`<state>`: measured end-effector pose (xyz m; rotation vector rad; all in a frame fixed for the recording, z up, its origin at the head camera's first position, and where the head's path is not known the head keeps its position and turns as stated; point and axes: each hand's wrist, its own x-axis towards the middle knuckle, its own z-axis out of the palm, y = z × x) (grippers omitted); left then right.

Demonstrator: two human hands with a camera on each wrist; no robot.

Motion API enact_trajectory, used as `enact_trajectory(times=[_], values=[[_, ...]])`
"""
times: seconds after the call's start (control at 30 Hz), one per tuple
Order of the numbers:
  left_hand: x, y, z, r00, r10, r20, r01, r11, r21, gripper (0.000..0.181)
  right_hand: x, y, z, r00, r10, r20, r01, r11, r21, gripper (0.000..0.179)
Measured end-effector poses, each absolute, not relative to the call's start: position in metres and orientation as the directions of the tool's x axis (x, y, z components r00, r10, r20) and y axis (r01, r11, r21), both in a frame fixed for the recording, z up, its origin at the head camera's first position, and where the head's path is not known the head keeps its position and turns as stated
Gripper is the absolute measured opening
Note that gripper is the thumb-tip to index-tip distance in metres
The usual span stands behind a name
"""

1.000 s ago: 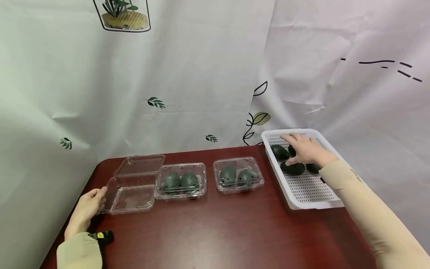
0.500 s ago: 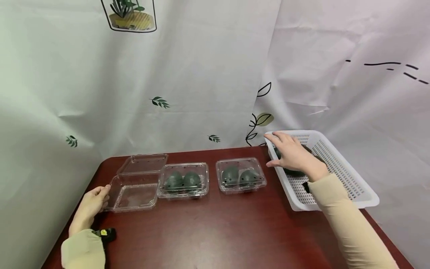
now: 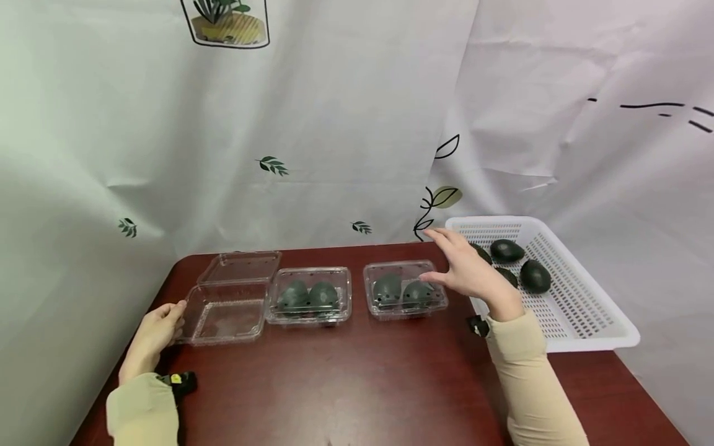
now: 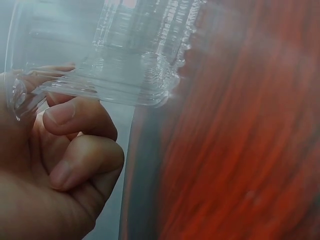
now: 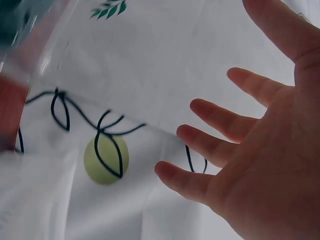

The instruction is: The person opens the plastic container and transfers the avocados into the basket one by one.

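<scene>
Right hand (image 3: pixel 468 269) now nearer open clamshell (image 3: pixel 225 319)

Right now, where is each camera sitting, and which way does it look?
Head: on the person's head, facing forward and down at the table, clear boxes and white basket; both hands and sleeves show.
Left wrist: on that wrist, facing the left hand as it grips the open clear box; part of that hand shows.
Right wrist: on that wrist, looking past the right hand, fingers spread, at the printed sheet.
Shared: head and right wrist both show the yellow-green leaf.
</scene>
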<state>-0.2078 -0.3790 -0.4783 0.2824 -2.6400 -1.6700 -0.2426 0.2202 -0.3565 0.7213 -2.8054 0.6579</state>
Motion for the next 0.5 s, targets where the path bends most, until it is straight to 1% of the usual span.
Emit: enact_trajectory(times=[0.07, 0.3, 0.5], values=[[-0.208, -0.379, -0.478, -0.983, -0.159, -0.089, -0.148, 0.415, 0.898, 0.045, -0.242, 0.214, -0.359, -0.871, -0.417, 0.259, -0.490, 0.778, -0.393, 0.090], [-0.204, -0.383, -0.477, -0.979, -0.175, -0.107, -0.174, 0.431, 0.885, 0.046, -0.242, 0.192, -0.370, -0.850, -0.445, 0.282, -0.526, 0.733, -0.430, 0.084], [-0.202, -0.389, -0.477, -0.972, -0.204, -0.120, -0.202, 0.450, 0.870, 0.051, -0.239, 0.171, -0.376, -0.854, -0.447, 0.268, -0.520, 0.707, -0.479, 0.079]])
